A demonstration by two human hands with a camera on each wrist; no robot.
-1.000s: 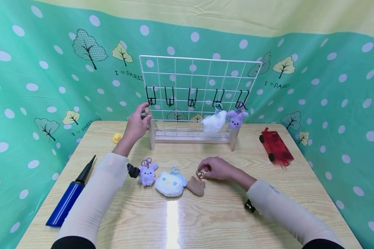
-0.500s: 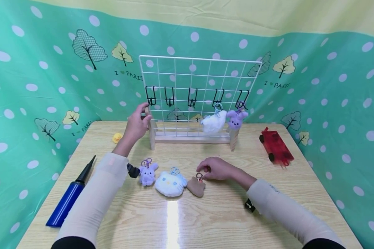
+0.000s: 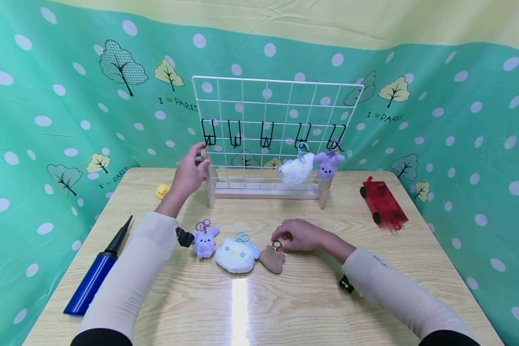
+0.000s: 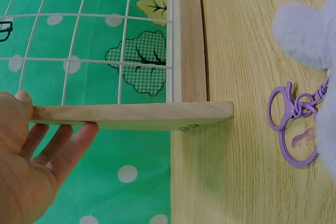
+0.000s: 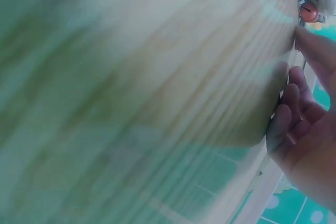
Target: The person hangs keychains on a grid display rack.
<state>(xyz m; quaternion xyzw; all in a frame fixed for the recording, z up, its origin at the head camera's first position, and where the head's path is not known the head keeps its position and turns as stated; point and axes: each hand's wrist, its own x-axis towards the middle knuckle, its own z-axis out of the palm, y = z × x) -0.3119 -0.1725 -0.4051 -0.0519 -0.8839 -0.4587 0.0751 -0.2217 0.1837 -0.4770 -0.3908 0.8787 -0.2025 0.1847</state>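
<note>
My left hand (image 3: 190, 170) grips the wooden side post (image 4: 131, 113) of a white wire grid rack (image 3: 265, 101), thumb on one face and fingers on the other. On the table, my right hand (image 3: 304, 234) bends loosely beside a brown plush keychain (image 3: 272, 259), thumb and forefinger close around its metal ring (image 3: 277, 245). In the right wrist view a small red bell (image 5: 308, 12) shows just beyond the thumb. Left of the brown one lie a white cat-face plush keychain (image 3: 237, 257) with blue rings and a purple bunny keychain (image 3: 205, 243).
Several black hooks (image 3: 266, 137) line the rack. A white plush (image 3: 297, 170) and a purple plush (image 3: 327, 166) hang at its right. A yellow duck (image 3: 162, 191) and a blue pump (image 3: 92, 278) lie left; a red toy car (image 3: 382, 204) lies right.
The brown keychain's ring has tipped down toward the table, and my right fingers have shifted slightly left. My left hand has stayed on the post.
</note>
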